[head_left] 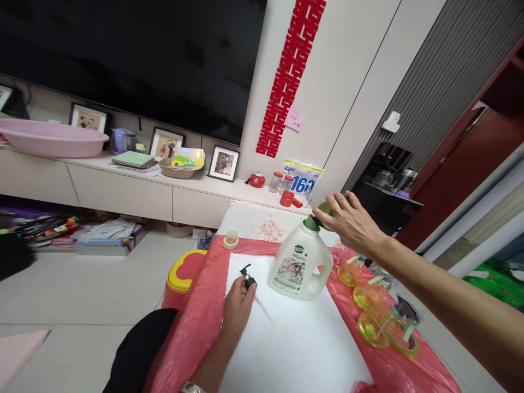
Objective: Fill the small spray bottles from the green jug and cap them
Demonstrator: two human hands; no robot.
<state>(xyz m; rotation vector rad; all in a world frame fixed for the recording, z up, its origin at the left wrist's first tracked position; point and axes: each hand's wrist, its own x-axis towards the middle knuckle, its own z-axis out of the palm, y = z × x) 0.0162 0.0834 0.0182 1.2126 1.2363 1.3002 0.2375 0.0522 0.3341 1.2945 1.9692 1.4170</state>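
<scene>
- The left hand (238, 305) is closed in a pinch around a glossy dark pump head (248, 278); its thin, translucent tube (264, 310) fades against the white beneath.
- The right hand (347, 221) curls over a rounded green container (326, 209), fingers partly spread; most of that container is hidden behind them, so its full shape cannot be told.
- The cream plastic jug (297, 262) with a moulded loop handle stands upright between the hands, its smaller label print too small to read.
- A smooth green piece (310, 222) sits at its ribbed mouth, below the tilted container; whether it is a funnel or a spout cannot be told.
- Under the jug lies a matte white sheet (295, 349) with a scalloped edge, over crinkled, shiny red plastic film (192, 305).
- Beyond its left corner rests a translucent, flanged plastic cap (231, 239).
- At right, at least 3 clear, round-bodied bottles (373, 328) hold yellow liquid; they overlap, and the nearest one's dark pump is blurred.
- The large black television (135, 60) is cut off above.
</scene>
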